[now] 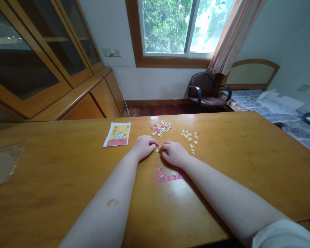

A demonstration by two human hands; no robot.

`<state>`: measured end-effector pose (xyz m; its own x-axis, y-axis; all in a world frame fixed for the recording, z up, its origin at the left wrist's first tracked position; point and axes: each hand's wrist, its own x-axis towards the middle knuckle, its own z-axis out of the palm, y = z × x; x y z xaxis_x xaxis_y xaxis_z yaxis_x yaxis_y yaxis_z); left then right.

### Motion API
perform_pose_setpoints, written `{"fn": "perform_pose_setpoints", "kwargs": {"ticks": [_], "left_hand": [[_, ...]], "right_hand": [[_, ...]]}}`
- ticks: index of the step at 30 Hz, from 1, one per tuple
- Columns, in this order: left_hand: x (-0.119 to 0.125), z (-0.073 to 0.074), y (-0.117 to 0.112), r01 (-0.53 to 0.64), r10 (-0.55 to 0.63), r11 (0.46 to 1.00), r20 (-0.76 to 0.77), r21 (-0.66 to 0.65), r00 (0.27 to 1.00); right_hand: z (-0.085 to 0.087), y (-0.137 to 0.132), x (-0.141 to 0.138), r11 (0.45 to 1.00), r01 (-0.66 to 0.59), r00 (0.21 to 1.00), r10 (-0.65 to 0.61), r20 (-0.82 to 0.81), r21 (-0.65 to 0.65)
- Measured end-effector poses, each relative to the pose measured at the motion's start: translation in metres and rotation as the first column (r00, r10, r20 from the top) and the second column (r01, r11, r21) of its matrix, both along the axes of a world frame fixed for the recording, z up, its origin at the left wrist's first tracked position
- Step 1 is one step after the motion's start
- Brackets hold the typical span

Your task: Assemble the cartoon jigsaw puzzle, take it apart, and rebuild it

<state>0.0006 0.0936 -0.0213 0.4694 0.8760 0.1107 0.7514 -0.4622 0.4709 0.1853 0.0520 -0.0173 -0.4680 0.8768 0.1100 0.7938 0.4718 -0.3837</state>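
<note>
Item: our left hand and right hand, both curled, grasping between them 1 jigsaw piece on the tabletop. Loose pieces lie at 12 o'clock, a pink assembled section at 6 o'clock, a picture card at 10 o'clock.

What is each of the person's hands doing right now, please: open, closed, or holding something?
Left hand: curled at a puzzle piece, hold cannot be told.
Right hand: curled at the same piece, hold cannot be told.
</note>
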Motion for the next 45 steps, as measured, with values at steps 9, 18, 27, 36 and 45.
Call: {"fn": "perform_pose_setpoints", "kwargs": {"ticks": [9,18,27,36,45], "left_hand": [[-0.001,-0.001,0.001,0.012,-0.012,1.0,0.008,0.006,1.0],[0.001,0.003,-0.002,0.011,-0.011,1.0,0.035,-0.013,0.999],[-0.002,-0.003,0.002,0.012,-0.012,1.0,0.019,-0.002,1.0],[0.0,0.0,-0.001,-0.042,0.042,0.999,0.037,0.018,0.998],[0.004,0.009,-0.007,-0.052,0.052,0.999,-0.03,0.009,0.998]], "right_hand": [[0.0,-0.001,0.0,1.0,-0.011,1.0,0.011,-0.007,-0.011],[-0.001,0.0,0.0,1.0,-0.005,1.0,0.005,0.0,-0.008],[0.001,0.0,0.001,1.0,0.016,0.999,-0.017,0.047,0.021],[0.001,0.002,0.001,0.999,0.038,0.998,-0.039,0.044,0.02],[-0.001,0.004,0.001,0.997,0.049,0.997,-0.045,-0.059,0.068]]}}
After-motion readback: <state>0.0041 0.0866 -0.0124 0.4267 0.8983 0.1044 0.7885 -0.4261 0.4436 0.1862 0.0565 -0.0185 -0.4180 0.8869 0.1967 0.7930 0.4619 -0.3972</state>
